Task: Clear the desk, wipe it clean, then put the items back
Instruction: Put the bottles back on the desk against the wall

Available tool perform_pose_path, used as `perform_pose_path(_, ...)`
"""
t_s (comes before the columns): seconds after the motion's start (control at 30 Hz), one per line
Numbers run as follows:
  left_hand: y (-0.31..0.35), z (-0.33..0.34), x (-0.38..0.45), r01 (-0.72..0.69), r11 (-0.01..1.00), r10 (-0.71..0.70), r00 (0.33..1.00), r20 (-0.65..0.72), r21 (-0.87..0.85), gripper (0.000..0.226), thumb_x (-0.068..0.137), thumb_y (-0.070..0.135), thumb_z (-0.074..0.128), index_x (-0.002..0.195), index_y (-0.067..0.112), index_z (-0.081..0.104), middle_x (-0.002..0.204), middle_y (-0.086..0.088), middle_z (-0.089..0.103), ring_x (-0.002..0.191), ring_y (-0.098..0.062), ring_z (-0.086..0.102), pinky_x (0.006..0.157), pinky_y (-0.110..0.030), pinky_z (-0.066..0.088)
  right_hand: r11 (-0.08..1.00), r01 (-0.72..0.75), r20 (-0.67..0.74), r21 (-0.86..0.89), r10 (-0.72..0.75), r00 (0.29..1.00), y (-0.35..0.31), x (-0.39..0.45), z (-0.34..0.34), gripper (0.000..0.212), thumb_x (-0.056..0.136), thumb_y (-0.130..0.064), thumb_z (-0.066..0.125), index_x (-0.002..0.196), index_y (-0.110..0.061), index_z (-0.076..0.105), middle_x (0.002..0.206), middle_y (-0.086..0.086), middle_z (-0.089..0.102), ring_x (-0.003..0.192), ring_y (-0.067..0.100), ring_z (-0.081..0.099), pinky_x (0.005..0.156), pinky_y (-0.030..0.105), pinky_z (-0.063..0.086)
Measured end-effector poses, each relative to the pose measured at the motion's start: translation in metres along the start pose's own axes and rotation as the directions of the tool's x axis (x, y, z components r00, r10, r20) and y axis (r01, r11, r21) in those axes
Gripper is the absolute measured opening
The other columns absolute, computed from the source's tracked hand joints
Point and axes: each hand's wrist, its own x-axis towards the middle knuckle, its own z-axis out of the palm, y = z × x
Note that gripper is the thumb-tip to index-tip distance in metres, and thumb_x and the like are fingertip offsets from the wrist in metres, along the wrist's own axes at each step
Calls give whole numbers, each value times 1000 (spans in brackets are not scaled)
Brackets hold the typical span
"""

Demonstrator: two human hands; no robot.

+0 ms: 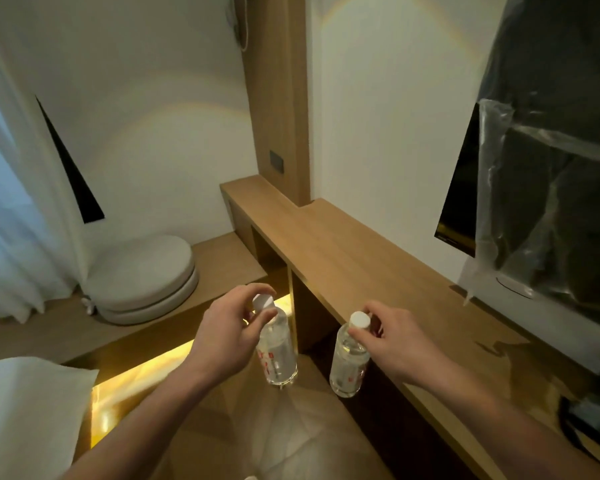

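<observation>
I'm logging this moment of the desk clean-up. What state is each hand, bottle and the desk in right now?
Left hand: fingers pinch the left bottle at its cap.
Right hand: fingers pinch the right bottle at its cap.
Left bottle: capped, upright, carried off the desk.
Right bottle: capped, upright, carried beside the desk edge.
Desk: its near stretch is bare.

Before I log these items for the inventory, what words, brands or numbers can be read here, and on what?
No text here is legible.
Bottle in the left hand, left bottle: red print on the label, too blurred to read.
Bottle in the right hand, right bottle: small red marks, too blurred to read.
TV under plastic wrap: faint marks at its lower edge, too small to read.
</observation>
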Motion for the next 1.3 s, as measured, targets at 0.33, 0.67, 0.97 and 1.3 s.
perform_pose_path(0.33,-94,1,158,-57,998,56,992,111,4,30,94,38,69,124,42,62,114,25,62,94,4,60,76,-16,54,995,-100,-13,-29,99,995,-36,147,21,22,97,-53,58,116,-42,56,105,-20,57,91,-1,58,66,17,48)
perform_pose_path(0.67,-155,1,316,-165,986,161,967,199,1,27,93,41,70,118,47,61,105,29,60,91,1,61,83,-29,60,988,-142,-150,63,150,977,-63,271,27,13,98,-50,59,110,-46,59,104,-21,62,92,0,59,73,20,49)
perform_pose_path(0.97,-204,71,448,-153,988,156,955,253,-31,26,93,38,72,118,40,65,114,23,64,97,3,61,87,-25,58,972,-218,-130,92,229,965,-23,400,37,8,97,-49,63,101,-44,58,98,-20,63,89,1,61,76,26,54)
perform_pose_path(1.3,-256,158,602,-104,992,70,925,374,72,25,90,40,77,111,41,64,109,22,62,84,2,63,79,-30,59,924,-362,-26,121,368,930,55,557,59,15,94,-50,64,95,-39,53,84,-12,62,75,6,59,66,31,51)
